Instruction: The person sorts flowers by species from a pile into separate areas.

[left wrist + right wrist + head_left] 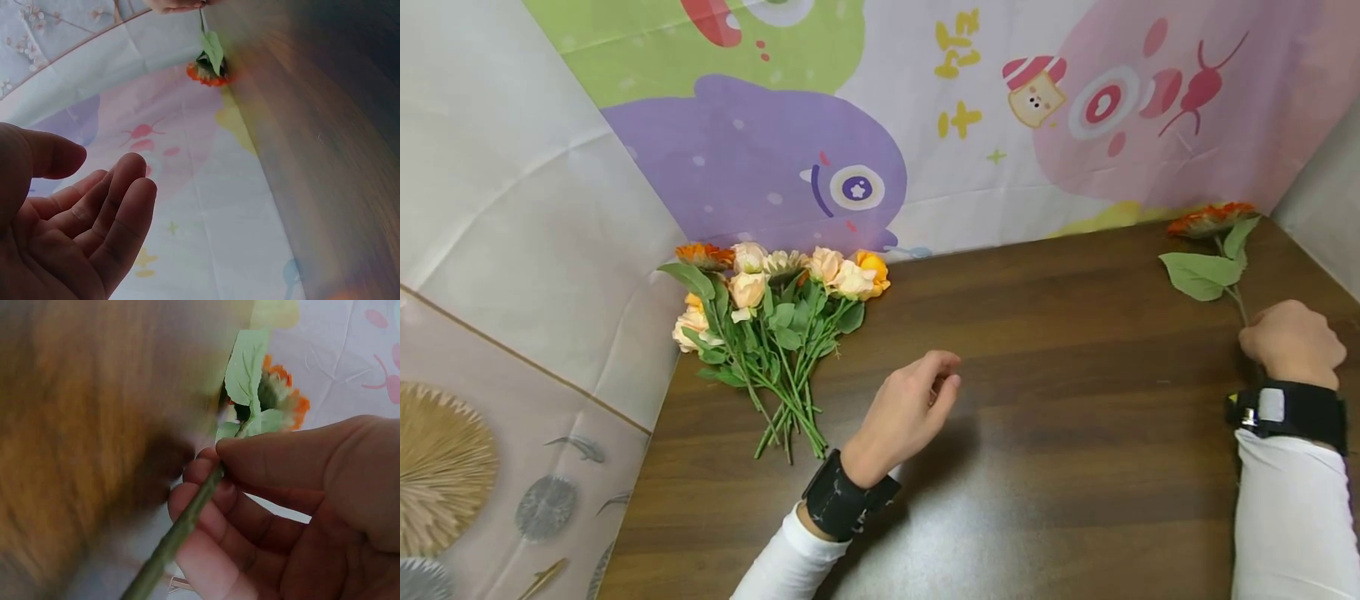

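Note:
At the right side of the table, my right hand [1292, 340] pinches the green stem [181, 531] of an orange flower [1210, 220] between thumb and fingers. Its bloom points toward the back wall, with broad green leaves [1201, 275] below it. My left hand [906, 408] hovers over the middle of the table, its fingers loosely bent and holding nothing, as the left wrist view also shows. To its left lies a pile of cut flowers [748, 290], with peach, cream, yellow and orange blooms and green stems [790, 392] that cross toward the front.
A wooden table [1075, 350] spans the work area. Behind it hangs a cloth printed with cartoon figures [790, 158]. Pale fabric [550, 183] borders the left side, and another pale panel [1326, 196] stands at the right.

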`<state>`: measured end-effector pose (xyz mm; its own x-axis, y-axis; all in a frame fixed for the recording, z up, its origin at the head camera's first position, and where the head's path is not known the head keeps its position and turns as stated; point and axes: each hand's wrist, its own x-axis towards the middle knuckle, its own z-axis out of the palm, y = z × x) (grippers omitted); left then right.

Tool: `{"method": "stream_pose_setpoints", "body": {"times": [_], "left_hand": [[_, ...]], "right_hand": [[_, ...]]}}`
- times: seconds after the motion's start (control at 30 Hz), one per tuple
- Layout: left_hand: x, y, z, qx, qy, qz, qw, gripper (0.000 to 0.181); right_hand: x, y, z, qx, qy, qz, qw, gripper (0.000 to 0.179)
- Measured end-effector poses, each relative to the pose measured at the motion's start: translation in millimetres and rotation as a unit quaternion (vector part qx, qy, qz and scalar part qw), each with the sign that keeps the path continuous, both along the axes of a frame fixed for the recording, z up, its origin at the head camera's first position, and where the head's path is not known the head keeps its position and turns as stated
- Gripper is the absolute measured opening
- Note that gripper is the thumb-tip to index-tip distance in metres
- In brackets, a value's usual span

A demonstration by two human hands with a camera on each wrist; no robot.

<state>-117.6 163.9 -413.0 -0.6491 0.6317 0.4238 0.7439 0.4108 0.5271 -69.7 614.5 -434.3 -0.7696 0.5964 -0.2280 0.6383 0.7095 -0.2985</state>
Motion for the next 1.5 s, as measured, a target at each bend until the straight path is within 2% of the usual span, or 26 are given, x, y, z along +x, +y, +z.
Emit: {"method": "stream_pose_setpoints", "body": {"times": [0.5, 0.67, 0.77, 0.83, 0.93, 1.03, 1.1, 1.23, 1.33, 1.4, 1.5], "left_hand": [[-1.1, -2.6, 4.0, -0.011, 0.003, 0.007, 0.9999, 0.019], [-2.6, -4.3, 4.7, -0.011, 0.008, 0.007, 0.9999, 0.019], [-4.3, -6.5, 5.9, -0.014, 0.011, 0.011, 0.9998, 0.019], [-6.7, -8.7, 7.3, -0.014, 0.012, 0.017, 0.9997, 0.018], [-13.1, -14.3, 10.5, -0.010, 0.017, 0.035, 0.9992, 0.016], [-22.8, -25.2, 16.5, 0.002, 0.028, 0.067, 0.9974, 0.015], [-30.9, -37.2, 21.4, 0.013, 0.041, 0.100, 0.9941, 0.015], [-47.2, -72.6, 32.5, 0.019, 0.053, 0.193, 0.9795, 0.017], [-55.4, -104.7, 39.6, -0.013, 0.015, 0.274, 0.9615, 0.021], [-60.2, -126.5, 41.1, -0.048, -0.029, 0.323, 0.9449, 0.023], [-68.5, -156.4, 36.4, -0.122, -0.101, 0.380, 0.9115, 0.027]], "right_hand": [[-5.2, 1, -1.4, -0.008, 0.006, -0.005, 0.9999, 0.039], [-5.9, 0, 0.7, -0.026, -0.015, -0.021, 0.9993, 0.040], [-4.0, -2, 6.0, -0.021, -0.024, -0.008, 0.9995, 0.041], [-1.6, -3, 11.8, -0.010, 0.000, 0.013, 0.9999, 0.043], [2.0, -7, 22.4, 0.011, 0.060, 0.061, 0.9962, 0.043], [1.8, -16, 33.8, 0.010, 0.099, 0.078, 0.9920, 0.047], [-0.1, -23, 40.8, 0.012, 0.111, 0.086, 0.9900, 0.049], [-4.8, -40, 54.1, 0.020, 0.125, 0.104, 0.9866, 0.052], [-6.3, -54, 65.1, 0.026, 0.118, 0.109, 0.9866, 0.055], [-5.7, -63, 72.7, 0.031, 0.119, 0.114, 0.9858, 0.055], [-4.0, -78, 82.5, 0.039, 0.131, 0.125, 0.9827, 0.053]]}}
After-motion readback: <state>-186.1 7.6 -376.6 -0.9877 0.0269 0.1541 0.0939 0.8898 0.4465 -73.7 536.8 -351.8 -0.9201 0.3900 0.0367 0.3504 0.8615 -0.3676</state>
